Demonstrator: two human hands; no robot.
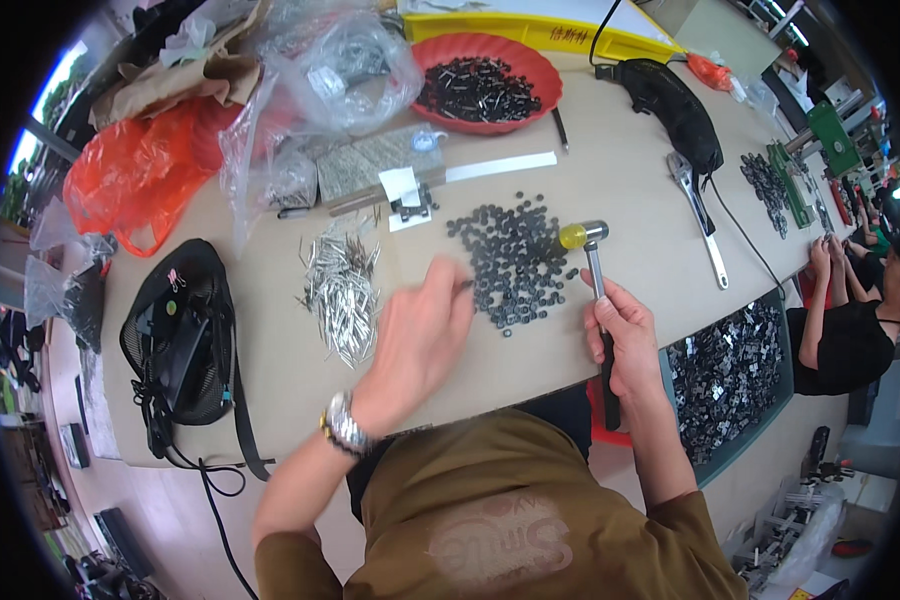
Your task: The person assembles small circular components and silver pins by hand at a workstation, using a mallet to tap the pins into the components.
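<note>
My right hand [625, 338] is wrapped around the handle of a small hammer [595, 268], held upright with its yellow-tipped head at the top. At the left edge of a loose spread of small black round caps [515, 260], my left hand [425, 325] has its fingers pinched together. Something dark shows at those fingertips, too small and blurred to name. Left of that hand lies a heap of thin silvery metal pins [340, 290]. A small dark metal block [410, 207] with white paper sits beyond the caps.
A red bowl [545, 85] of small dark parts stands at the back. An adjustable wrench [705, 225] lies right, and a black mesh bag [180, 340] left. Beside the table's front edge is a bin [735, 380] full of dark metal pieces. Other people sit far right.
</note>
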